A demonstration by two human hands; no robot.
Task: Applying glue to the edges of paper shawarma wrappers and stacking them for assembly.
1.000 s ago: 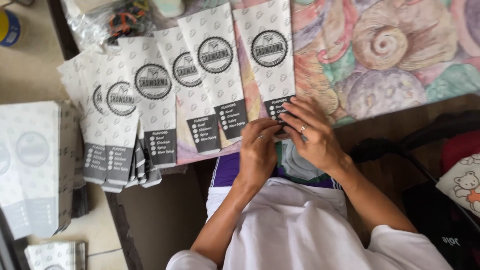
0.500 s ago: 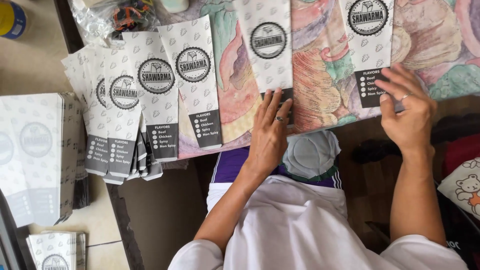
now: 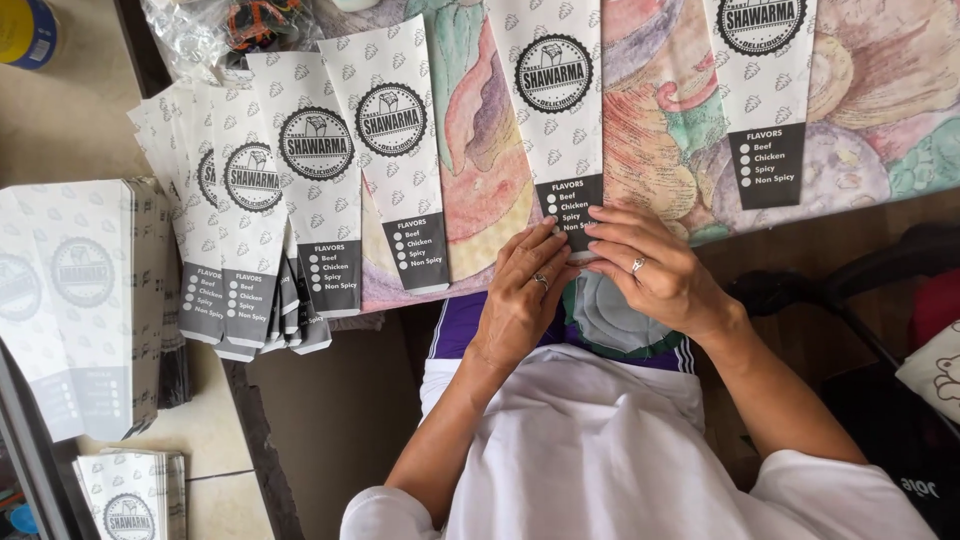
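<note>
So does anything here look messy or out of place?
Mostly tidy. The fanned pile of paper sleeves at the table's edge sits uneven, lower ends overhanging. Both hands, left hand and right hand, hold the middle sleeve, which lies flat.

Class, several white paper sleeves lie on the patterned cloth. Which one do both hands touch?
The middle sleeve, alone between the fanned pile and the far-right sleeve. The left hand and right hand meet at its dark lower end.

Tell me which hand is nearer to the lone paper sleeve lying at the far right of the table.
The right hand. It rests at the middle sleeve, on the side toward the far-right sleeve. The left hand lies beyond it, farther from that sleeve.
</note>
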